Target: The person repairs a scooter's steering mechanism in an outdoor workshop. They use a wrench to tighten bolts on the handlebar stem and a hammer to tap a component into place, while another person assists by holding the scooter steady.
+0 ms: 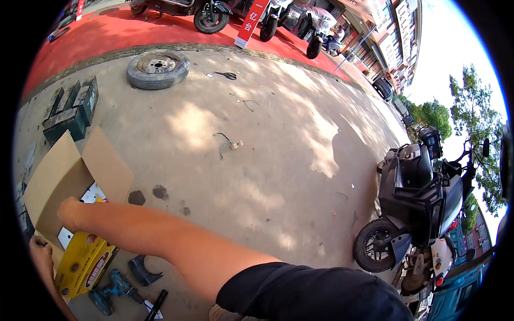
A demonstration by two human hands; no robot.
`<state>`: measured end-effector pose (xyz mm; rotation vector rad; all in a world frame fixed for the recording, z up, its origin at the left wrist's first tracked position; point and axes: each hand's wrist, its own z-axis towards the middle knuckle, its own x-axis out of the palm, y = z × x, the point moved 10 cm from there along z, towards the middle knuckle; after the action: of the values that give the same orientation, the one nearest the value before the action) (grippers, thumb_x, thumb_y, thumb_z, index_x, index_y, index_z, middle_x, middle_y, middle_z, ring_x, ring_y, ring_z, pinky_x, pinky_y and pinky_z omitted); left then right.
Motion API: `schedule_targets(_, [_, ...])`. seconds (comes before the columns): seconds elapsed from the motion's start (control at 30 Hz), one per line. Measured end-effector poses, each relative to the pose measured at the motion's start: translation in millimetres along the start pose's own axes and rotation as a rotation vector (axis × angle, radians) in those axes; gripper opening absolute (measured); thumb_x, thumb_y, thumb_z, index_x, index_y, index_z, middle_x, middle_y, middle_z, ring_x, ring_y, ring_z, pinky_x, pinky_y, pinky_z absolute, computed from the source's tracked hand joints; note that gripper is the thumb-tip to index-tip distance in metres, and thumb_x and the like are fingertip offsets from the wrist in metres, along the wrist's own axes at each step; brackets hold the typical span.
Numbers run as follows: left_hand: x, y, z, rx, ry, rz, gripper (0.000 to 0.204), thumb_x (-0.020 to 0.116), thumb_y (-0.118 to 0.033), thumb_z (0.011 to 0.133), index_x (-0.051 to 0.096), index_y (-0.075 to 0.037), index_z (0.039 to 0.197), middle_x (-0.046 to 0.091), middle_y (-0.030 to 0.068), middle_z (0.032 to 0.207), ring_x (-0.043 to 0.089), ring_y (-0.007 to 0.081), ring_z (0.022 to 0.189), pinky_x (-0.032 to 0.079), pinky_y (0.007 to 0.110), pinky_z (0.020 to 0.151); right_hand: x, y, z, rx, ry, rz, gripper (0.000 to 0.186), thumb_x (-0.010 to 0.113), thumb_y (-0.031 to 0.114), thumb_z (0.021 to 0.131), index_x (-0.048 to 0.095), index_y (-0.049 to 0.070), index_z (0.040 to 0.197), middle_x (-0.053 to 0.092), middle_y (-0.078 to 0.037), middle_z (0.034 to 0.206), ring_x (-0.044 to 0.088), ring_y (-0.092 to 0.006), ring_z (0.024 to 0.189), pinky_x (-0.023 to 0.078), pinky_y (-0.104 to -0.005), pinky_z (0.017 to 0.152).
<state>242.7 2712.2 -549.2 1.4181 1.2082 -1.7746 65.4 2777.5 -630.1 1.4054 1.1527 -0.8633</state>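
My right arm reaches across to the left, and my right hand (69,212) is inside an open cardboard box (52,184), its fingers curled and mostly hidden. Beside that hand lies a white piece with dark holes (94,192). Just nearer stands a yellow box-shaped pack (83,265) with printed labels, tilted against the carton. At the far left edge, my left hand (42,251) is closed beside the yellow pack and the carton's near side. What either hand grips is hidden.
Near the pack lie a teal cordless drill (120,286), a curved black plastic part (143,271) and a black rod-like tool (156,305). Dark green batteries (67,119), a wheel (158,69), scissors (227,75) and a wire piece (230,143) lie beyond. A scooter (415,198) stands right.
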Motion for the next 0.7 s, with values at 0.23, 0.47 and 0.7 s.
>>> schedule_targets(0.23, [16,4,-42,-0.003,-0.015,-0.488,0.038,0.065,-0.016,0.099,0.063,0.002,0.133,0.062,0.0080,0.087,0.058,0.0154,0.072,0.046,0.028,0.063,-151,88,-223,-0.549,-0.917,0.298,0.016,0.078,0.007,0.070,0.067,0.005,0.081,0.061,-0.011,0.084,0.066,-0.0315,0.086,0.055,-0.0431,0.069])
schedule_targets(0.47, [-13,-101,-192,0.309,0.160,-0.212,0.050,0.072,-0.043,0.097,0.071,-0.005,0.128,0.073,0.0150,0.120,0.065,0.0297,0.115,0.049,0.039,0.104,152,-76,-348,0.142,-0.138,0.608,0.025,0.066,0.007,0.087,0.072,0.004,0.110,0.066,-0.017,0.108,0.069,-0.0365,0.091,0.057,-0.0469,0.082])
schedule_targets(0.7, [9,-47,-241,0.374,-0.055,0.004,0.051,0.062,0.001,0.085,0.067,-0.012,0.134,0.068,0.0145,0.132,0.061,0.0360,0.123,0.048,0.044,0.108,175,-49,-303,0.073,-0.190,0.348,0.062,0.076,0.014,0.086,0.056,0.008,0.145,0.058,-0.018,0.138,0.057,-0.0366,0.128,0.050,-0.0452,0.106])
